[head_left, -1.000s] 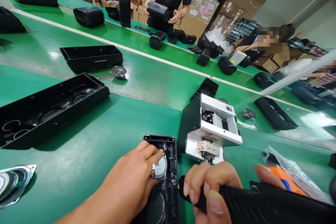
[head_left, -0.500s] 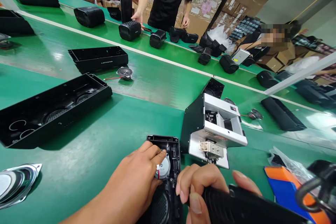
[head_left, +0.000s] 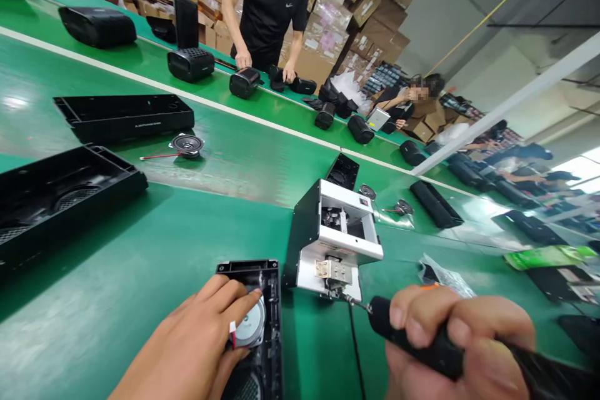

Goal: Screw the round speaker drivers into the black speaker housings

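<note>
My right hand is wrapped round a black electric screwdriver. The screwdriver's bit reaches the metal outlet block of a white and black screw feeder; whether a screw is on the tip is too small to tell. Low in the view, my left hand grips a round speaker driver with a silver-grey back, fingers on its upper edge and thumb below. The driver sits inside a black speaker housing, which lies open side up on the green bench. A white plug with a red wire shows beside my fingers.
Another open housing lies at the left. On the belt beyond are a long housing and a loose driver with a red wire. A person in a black shirt handles speakers across the line. A plastic bag lies at the right.
My right hand has moved the screwdriver away from the housing to the right, bringing its bit to the feeder's outlet. My left hand stays on the driver. The view has shifted rightward.
</note>
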The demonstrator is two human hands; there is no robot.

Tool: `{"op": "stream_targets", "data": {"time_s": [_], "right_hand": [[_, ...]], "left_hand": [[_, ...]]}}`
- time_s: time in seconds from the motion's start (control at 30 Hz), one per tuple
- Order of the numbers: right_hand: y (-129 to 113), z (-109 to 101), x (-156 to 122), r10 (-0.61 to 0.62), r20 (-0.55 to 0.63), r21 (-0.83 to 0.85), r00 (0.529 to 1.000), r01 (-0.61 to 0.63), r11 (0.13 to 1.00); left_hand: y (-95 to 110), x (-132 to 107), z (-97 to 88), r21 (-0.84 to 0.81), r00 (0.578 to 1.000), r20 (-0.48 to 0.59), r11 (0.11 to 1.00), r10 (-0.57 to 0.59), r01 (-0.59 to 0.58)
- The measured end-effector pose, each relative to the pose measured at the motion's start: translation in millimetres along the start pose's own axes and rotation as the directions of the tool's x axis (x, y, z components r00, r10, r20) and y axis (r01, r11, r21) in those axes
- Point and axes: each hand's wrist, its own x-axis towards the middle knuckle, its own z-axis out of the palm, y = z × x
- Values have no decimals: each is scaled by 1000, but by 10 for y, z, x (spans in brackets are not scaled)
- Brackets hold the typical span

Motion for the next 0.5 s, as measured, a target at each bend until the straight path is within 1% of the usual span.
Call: {"op": "stream_targets", "data": {"time_s": [0.03,0.1,0.13,0.2,0.27,0.33,0.4,0.47,0.5], "right_hand": [[25,32,26,-9,-63,-27,998,8,1000],[102,101,28,-67,-139,-72,988,57,996],[143,131,12,-96,-153,-88,983,84,993],[208,173,-28,-107,-120,-92,987,96,991],[240,194,-61,-72,-64,-85,995,67,994],[237,216,-77,-36,-60,-79,998,31,996],[205,256,-86,41,-84,-62,996,-47,997],[152,296,-100,162,-96,-22,982,-165,986],[119,300,-111,204,-102,0,974,-205,979]], "left_hand": [[-9,-16,26,0,999,-34,1000,-3,3],[-22,-44,68,-6,997,-72,1000,-20,19],[-29,-54,83,-12,997,-79,1000,-24,23],[-50,-65,105,-21,996,-80,1000,-25,23],[-81,-66,113,-30,997,-74,999,-12,10],[-111,-54,98,-48,999,-54,999,4,-6],[-123,-29,57,-65,1000,-2,998,10,-10],[-103,7,-2,-62,997,80,998,-8,13],[-81,27,-33,-54,992,125,998,-24,31]]}}
